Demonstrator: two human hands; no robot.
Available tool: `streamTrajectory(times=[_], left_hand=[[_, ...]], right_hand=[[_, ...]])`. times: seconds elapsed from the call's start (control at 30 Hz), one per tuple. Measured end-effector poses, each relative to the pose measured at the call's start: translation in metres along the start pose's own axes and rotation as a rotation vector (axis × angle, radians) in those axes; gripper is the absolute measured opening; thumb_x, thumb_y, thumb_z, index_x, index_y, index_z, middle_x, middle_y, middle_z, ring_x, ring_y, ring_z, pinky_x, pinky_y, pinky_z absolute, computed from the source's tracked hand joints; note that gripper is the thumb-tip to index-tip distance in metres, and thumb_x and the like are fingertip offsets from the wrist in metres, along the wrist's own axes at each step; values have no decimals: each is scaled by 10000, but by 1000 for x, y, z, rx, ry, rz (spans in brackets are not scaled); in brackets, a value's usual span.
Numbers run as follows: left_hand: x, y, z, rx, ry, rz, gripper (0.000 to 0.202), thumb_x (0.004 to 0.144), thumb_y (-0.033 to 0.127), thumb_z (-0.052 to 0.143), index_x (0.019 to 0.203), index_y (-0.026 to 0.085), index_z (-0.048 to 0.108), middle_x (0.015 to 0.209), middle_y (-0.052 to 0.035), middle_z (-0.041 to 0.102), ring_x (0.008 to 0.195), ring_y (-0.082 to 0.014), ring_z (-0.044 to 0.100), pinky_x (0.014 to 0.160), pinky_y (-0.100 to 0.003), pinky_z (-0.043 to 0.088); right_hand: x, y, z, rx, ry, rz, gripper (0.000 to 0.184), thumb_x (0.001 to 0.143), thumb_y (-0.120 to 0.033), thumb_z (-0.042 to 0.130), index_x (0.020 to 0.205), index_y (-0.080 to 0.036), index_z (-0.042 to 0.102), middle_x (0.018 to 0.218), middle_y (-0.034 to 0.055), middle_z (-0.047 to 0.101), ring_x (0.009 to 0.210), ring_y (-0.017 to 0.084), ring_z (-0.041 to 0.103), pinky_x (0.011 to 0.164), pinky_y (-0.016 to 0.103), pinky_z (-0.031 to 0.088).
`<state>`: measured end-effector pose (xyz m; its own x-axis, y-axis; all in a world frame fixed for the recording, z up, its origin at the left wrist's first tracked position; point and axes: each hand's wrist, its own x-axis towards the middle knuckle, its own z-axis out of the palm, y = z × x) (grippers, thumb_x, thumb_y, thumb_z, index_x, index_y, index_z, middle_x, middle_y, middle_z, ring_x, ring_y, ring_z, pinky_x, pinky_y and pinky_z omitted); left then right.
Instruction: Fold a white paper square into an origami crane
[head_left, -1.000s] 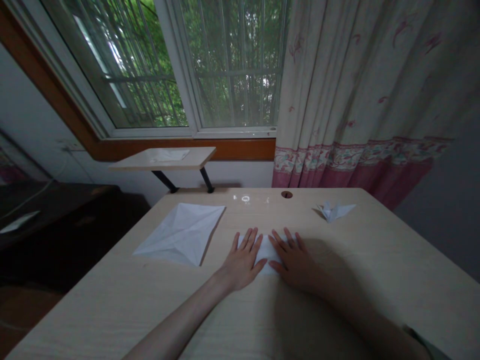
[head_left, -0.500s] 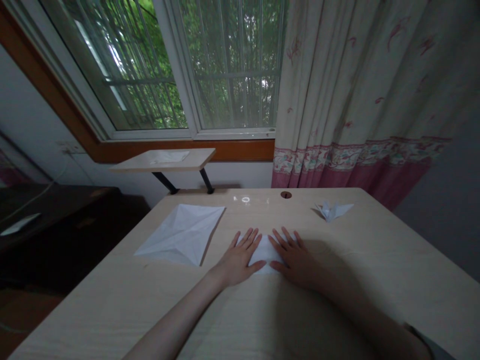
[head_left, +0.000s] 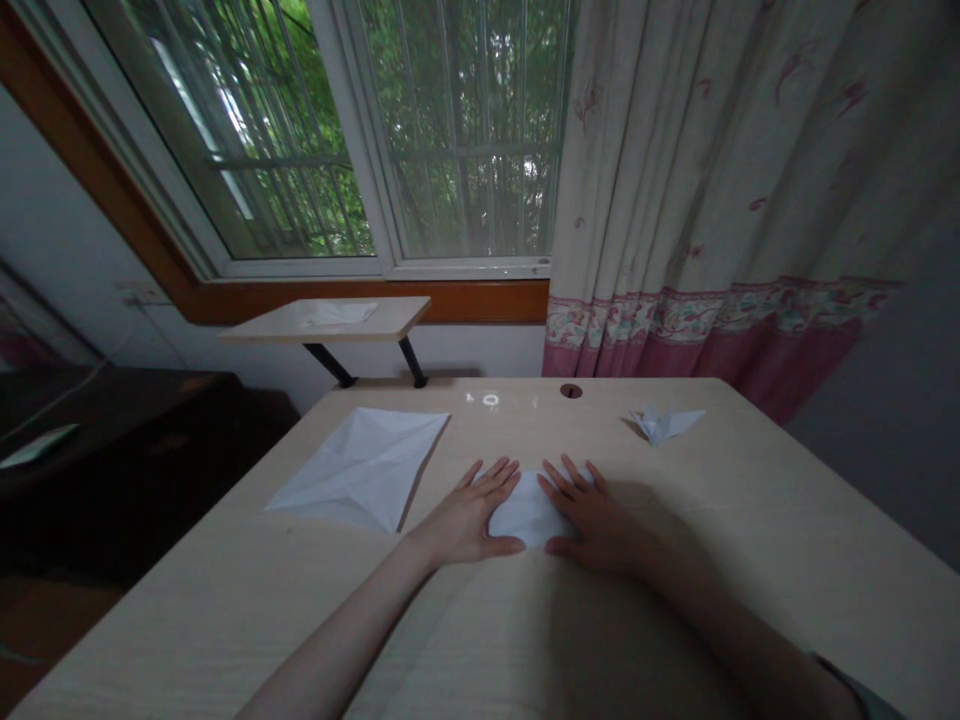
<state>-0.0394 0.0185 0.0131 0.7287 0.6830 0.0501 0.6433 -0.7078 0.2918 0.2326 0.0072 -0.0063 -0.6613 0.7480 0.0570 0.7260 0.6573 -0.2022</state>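
Left hand (head_left: 465, 517) on desk (head_left: 225, 600) by window (head_left: 465, 130)

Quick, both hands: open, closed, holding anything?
Left hand: open, flat, pressing on the left side of the small white paper.
Right hand: open, flat, pressing on the paper's right side.

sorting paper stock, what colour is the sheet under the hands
Plain white. The folded sheet shows best in the head view.

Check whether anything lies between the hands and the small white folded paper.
Nothing visible does. The left hand and right hand both lie flat on the small white folded paper. The large creased white sheet and the little folded paper figure lie apart from it.
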Motion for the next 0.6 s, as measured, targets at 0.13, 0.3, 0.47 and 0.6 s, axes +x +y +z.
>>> streamTrajectory(times=[0.13, 0.3, 0.47, 0.6], left_hand=[[1, 3, -4, -6, 65, 38, 840, 820, 617, 644, 1504, 238, 337, 1557, -98, 346, 1468, -292, 267, 1195, -541, 198], [3, 8, -8, 26, 183, 134, 588, 813, 577, 682, 1286, 234, 616, 1406, -75, 564, 1348, -267, 478, 1154, -480, 327], [2, 10, -10, 33, 222, 167, 486, 829, 504, 700, 1211, 206, 668, 1301, -83, 650, 1193, -250, 614, 1021, -416, 479], [1, 11, -15, 56, 240, 181, 416, 838, 473, 689, 1162, 213, 690, 1265, -68, 675, 1136, -249, 643, 983, -412, 500]], right_hand=[[1, 0, 0, 16, -5, 4, 907, 869, -763, 390, 1546, -183, 226, 1589, 162, 246, 1476, 408, 105, 1141, 679, 116], [1, -1, -3, 26, -16, 1, 825, 909, -716, 372, 1533, -183, 281, 1579, 161, 274, 1474, 395, 143, 1139, 679, 129], [1, -1, -1, -2, 6, 5, 806, 910, -695, 408, 1527, -189, 299, 1564, 164, 317, 1471, 386, 166, 1139, 676, 130], [1, -2, -1, -15, 28, -13, 805, 917, -685, 405, 1532, -182, 282, 1555, 164, 337, 1468, 387, 180, 1136, 678, 140]])
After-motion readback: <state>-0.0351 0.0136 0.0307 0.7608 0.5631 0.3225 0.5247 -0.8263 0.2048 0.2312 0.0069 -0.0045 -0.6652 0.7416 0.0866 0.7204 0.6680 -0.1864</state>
